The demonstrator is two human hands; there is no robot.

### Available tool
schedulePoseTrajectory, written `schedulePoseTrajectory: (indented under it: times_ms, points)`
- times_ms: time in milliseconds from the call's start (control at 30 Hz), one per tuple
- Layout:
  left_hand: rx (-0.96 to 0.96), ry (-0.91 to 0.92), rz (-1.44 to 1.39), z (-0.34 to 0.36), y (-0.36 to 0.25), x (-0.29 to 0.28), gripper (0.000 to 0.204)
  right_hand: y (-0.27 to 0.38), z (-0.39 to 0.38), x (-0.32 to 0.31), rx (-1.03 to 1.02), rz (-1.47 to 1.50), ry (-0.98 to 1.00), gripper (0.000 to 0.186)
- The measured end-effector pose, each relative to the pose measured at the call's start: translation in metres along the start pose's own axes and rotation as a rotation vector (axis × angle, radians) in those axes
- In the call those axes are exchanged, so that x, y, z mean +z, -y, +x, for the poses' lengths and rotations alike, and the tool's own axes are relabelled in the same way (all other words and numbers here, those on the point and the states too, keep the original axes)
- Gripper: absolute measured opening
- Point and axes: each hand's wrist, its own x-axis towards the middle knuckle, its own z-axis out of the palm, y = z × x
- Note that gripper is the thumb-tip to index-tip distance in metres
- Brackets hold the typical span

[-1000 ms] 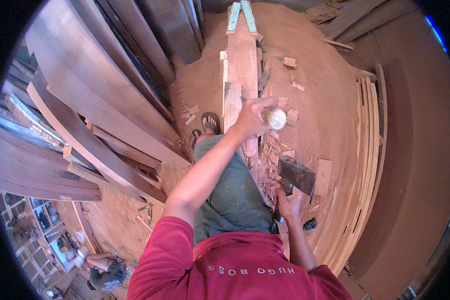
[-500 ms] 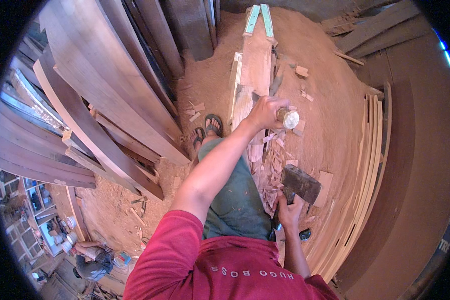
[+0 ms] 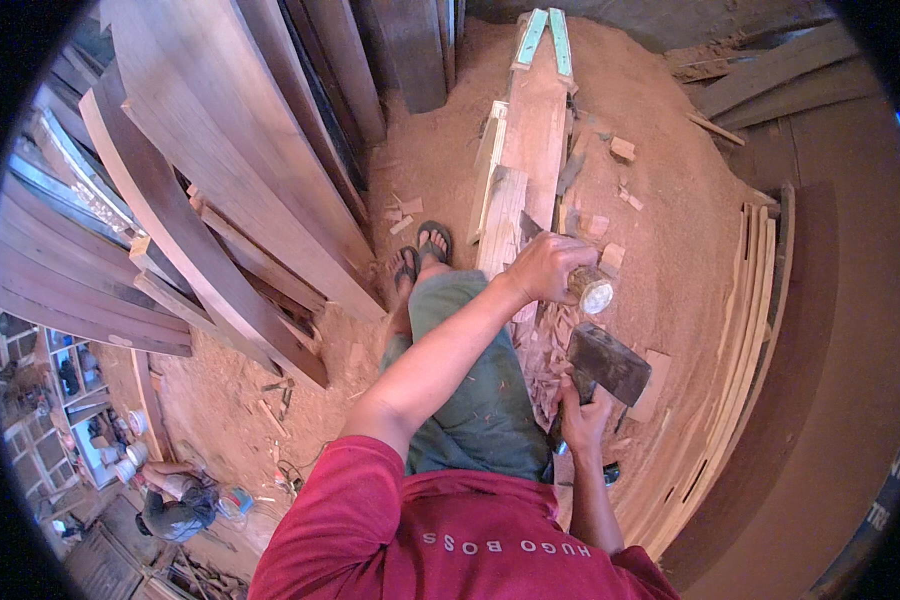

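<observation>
My left hand is closed around a chisel with a thick handle and a pale, battered end; its dark blade meets a pale wooden piece lying on a long plank. My right hand grips a hammer with a large dark rectangular head, held below and to the right of the chisel. Wood chips are heaped beside the plank under both hands. My legs in green shorts are beside the plank, sandalled feet at its left.
Curved boards lean densely at left. Thin strips line the right beside a dark panel. Small offcuts lie on sawdust-covered ground. At lower left, a crouching person is near buckets and shelving.
The whole view has shifted a little. My left hand with the chisel has moved slightly nearer my body along the wood. The hammer remains low at the right.
</observation>
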Motion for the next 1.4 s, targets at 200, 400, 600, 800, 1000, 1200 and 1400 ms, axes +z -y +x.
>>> schedulePoseTrajectory:
  times_ms: [200, 400, 600, 800, 1000, 1200, 1400]
  points:
    - [-0.034, -0.051, 0.009, -0.005, 0.006, 0.000, 0.043, 0.010, -0.005, 0.003, 0.042, 0.049, 0.010, 0.008]
    - [-0.037, -0.058, 0.017, -0.006, 0.003, -0.007, 0.043, -0.003, -0.004, 0.002, -0.009, 0.046, 0.018, 0.007]
    - [0.045, -0.051, 0.007, -0.015, 0.008, -0.008, 0.041, 0.028, -0.008, 0.001, 0.017, 0.071, -0.015, 0.015]
    - [0.092, -0.106, -0.046, -0.017, -0.004, -0.020, 0.033, 0.116, -0.027, -0.031, -0.640, 0.257, -0.267, 0.019]
    - [0.000, -0.068, -0.012, -0.016, 0.005, -0.014, 0.033, 0.073, 0.004, -0.021, -0.447, -0.561, 0.068, 0.026]
    - [-0.010, -0.122, -0.005, -0.026, -0.002, -0.016, 0.031, 0.108, -0.023, -0.026, -0.086, -0.268, -0.277, 0.023]
    - [-0.004, -0.134, 0.020, -0.022, 0.003, -0.020, 0.035, 0.121, -0.026, -0.029, -0.829, -0.139, -0.179, 0.021]
